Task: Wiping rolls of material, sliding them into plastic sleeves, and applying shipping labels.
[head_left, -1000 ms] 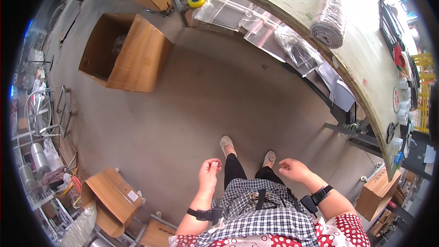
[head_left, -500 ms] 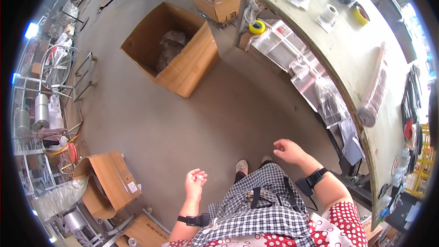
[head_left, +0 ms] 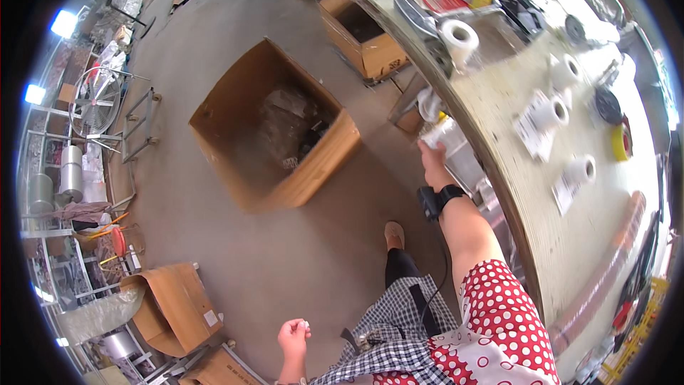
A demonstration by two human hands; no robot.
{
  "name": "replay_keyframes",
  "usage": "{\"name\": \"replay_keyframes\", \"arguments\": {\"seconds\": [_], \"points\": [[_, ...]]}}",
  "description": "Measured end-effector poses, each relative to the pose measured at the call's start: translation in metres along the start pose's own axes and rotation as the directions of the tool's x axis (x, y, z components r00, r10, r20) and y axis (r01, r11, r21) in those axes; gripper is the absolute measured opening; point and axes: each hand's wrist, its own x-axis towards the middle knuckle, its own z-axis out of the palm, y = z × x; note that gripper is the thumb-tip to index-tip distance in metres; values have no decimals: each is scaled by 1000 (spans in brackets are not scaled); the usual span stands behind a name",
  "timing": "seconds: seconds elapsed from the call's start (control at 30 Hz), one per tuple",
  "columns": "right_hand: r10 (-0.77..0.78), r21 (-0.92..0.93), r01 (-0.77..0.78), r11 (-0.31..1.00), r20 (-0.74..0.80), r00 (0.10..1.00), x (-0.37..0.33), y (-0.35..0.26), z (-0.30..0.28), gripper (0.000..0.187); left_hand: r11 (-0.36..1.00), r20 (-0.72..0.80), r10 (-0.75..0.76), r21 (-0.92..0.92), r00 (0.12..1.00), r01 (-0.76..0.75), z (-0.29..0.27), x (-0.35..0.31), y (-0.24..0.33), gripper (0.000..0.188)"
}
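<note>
My left hand (head_left: 293, 336) hangs low in front of the checked apron, its fingers curled in a pinch. A small white bit shows at the fingertips, too small to name. My right hand (head_left: 432, 160) reaches forward beside the table's edge, fingers apart and with nothing visible in them. Close to it, below the tabletop, are clear plastic-wrapped goods (head_left: 457, 153), which it overlaps in view; contact cannot be made out. A large open cardboard box (head_left: 231, 160) stands on the floor ahead, with crumpled clear plastic (head_left: 285, 120) and some dark items inside.
On the table (head_left: 491, 103) at the right lie white rolls (head_left: 553, 113), yellow tape (head_left: 621, 141) and a long plastic-wrapped roll (head_left: 605, 271). A smaller box (head_left: 377, 53) sits farther ahead. Another box (head_left: 187, 306) stands at the lower left, near metal racks and a fan (head_left: 97, 102).
I have stepped forward, so the large box and table appear closer. My right hand has stretched forward to the table's edge. The left hand sits lower in view, its fingers more curled.
</note>
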Motion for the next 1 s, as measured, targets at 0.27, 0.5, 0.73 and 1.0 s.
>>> {"name": "replay_keyframes", "arguments": {"seconds": [0.27, 0.5, 0.73, 1.0], "points": [[295, 392, -333, 858, 157, 943, 68, -70, 26, 73, 952, 82, 183, 234, 980, -197, 13, 19, 28, 17], [-184, -170, 166, 971, -94, 978, -26, -44, 19, 46, 840, 139, 227, 473, 964, -266, 4, 31, 45, 39], [131, 248, -224, 943, 343, 930, -253, 25, -127, 41, 835, 468, 279, 314, 839, -453, 19, 64, 62, 36], [227, 519, -238, 821, 87, 970, -455, 117, -353, 30, 663, 835, 252, 219, 489, -716, 69, 23, 73, 32]]}}
